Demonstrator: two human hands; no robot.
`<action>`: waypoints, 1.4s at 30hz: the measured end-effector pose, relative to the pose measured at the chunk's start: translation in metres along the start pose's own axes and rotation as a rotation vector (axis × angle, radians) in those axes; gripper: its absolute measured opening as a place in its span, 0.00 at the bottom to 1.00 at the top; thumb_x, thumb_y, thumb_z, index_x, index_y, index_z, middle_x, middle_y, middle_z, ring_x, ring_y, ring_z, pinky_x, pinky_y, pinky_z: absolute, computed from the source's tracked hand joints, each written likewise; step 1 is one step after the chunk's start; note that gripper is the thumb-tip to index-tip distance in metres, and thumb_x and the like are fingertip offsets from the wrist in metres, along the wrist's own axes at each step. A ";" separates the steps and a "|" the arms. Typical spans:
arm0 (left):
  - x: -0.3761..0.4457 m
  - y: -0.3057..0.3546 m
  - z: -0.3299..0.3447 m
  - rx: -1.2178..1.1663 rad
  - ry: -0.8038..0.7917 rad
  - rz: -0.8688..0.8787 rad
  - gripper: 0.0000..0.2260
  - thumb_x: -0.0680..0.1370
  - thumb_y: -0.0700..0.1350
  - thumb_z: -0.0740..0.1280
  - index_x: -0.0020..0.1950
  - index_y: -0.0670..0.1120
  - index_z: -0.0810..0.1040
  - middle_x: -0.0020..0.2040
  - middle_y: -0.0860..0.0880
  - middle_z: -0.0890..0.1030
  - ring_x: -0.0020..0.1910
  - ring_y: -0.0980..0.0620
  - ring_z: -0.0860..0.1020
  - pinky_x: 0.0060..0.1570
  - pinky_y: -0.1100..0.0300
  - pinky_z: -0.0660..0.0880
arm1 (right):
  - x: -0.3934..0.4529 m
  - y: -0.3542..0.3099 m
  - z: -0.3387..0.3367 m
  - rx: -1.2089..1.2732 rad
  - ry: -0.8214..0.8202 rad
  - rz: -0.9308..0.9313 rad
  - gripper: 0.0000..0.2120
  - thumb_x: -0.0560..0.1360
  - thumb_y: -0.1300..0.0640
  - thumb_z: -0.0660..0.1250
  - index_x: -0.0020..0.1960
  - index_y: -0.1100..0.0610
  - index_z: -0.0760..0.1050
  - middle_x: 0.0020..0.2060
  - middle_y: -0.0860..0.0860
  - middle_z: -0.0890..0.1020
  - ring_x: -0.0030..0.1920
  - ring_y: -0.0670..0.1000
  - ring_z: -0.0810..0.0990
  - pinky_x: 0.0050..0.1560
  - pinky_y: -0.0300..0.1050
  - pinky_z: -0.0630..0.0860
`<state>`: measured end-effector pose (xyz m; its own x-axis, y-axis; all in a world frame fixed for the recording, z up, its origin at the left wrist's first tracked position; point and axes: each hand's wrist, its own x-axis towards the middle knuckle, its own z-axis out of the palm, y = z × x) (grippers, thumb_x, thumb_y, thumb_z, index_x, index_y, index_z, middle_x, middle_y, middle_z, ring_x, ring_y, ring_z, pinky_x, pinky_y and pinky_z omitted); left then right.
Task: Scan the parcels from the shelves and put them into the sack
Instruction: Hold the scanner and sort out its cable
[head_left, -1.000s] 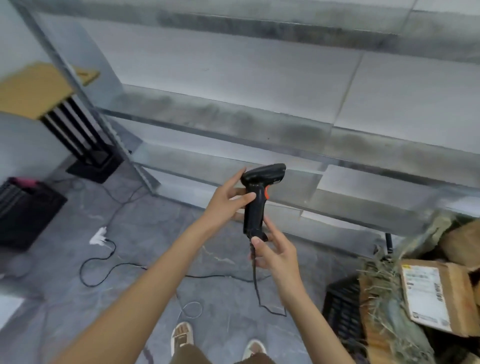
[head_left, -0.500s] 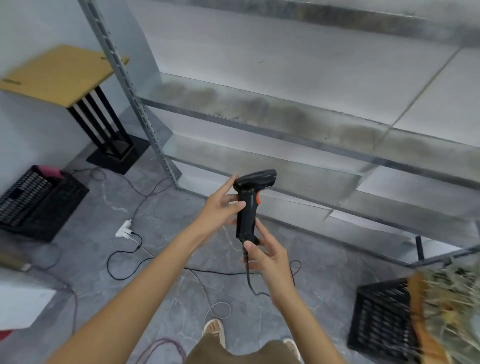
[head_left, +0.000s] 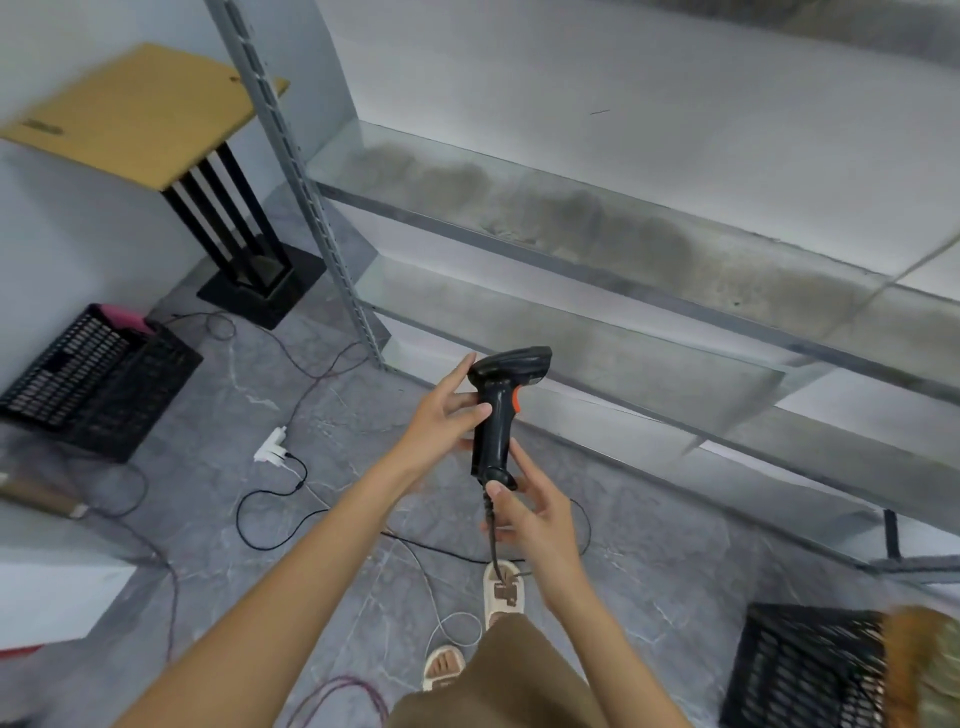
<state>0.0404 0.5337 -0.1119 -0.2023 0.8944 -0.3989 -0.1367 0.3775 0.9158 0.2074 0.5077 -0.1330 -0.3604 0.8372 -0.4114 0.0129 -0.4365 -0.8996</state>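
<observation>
My left hand (head_left: 445, 410) holds the scanner (head_left: 500, 410) upright at its neck, thumb across the grip, while my right hand (head_left: 530, 514) pinches its base where the cable (head_left: 491, 525) leaves. No writing on it reads; only an orange trigger shows. Behind stand bare grey shelves (head_left: 597, 234) over a marbled grey floor (head_left: 291, 395); the blurred straw-coloured thing at lower right may be the sack (head_left: 922, 670).

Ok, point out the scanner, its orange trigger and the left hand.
scanner (head_left: 494, 415): head view, on the black handle.
trigger (head_left: 516, 402): head view, on the orange button at the handle's front.
left hand (head_left: 441, 415): head view, on the back of the hand.
</observation>
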 end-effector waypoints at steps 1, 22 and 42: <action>0.009 0.002 -0.001 -0.004 0.008 -0.002 0.32 0.83 0.37 0.65 0.82 0.55 0.57 0.63 0.43 0.83 0.61 0.46 0.82 0.53 0.54 0.82 | 0.011 -0.003 0.000 -0.003 -0.007 0.005 0.27 0.78 0.62 0.70 0.72 0.44 0.71 0.52 0.59 0.82 0.34 0.52 0.83 0.45 0.54 0.84; 0.142 0.003 -0.041 0.098 -0.003 -0.207 0.32 0.83 0.35 0.63 0.83 0.51 0.55 0.66 0.38 0.80 0.64 0.41 0.80 0.58 0.49 0.80 | 0.142 -0.006 0.024 0.012 0.003 0.200 0.26 0.79 0.62 0.69 0.74 0.50 0.67 0.50 0.52 0.83 0.29 0.55 0.79 0.32 0.43 0.80; 0.448 -0.069 -0.161 0.182 -0.081 -0.352 0.31 0.84 0.33 0.62 0.83 0.54 0.58 0.65 0.40 0.81 0.60 0.42 0.81 0.57 0.46 0.80 | 0.443 0.090 0.114 -0.006 0.267 0.252 0.26 0.79 0.60 0.69 0.74 0.44 0.69 0.43 0.50 0.81 0.27 0.49 0.78 0.31 0.41 0.79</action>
<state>-0.1973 0.8701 -0.3612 -0.0953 0.7162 -0.6914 -0.0083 0.6939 0.7200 -0.0577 0.8013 -0.3792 -0.0888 0.7604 -0.6434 0.0764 -0.6388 -0.7655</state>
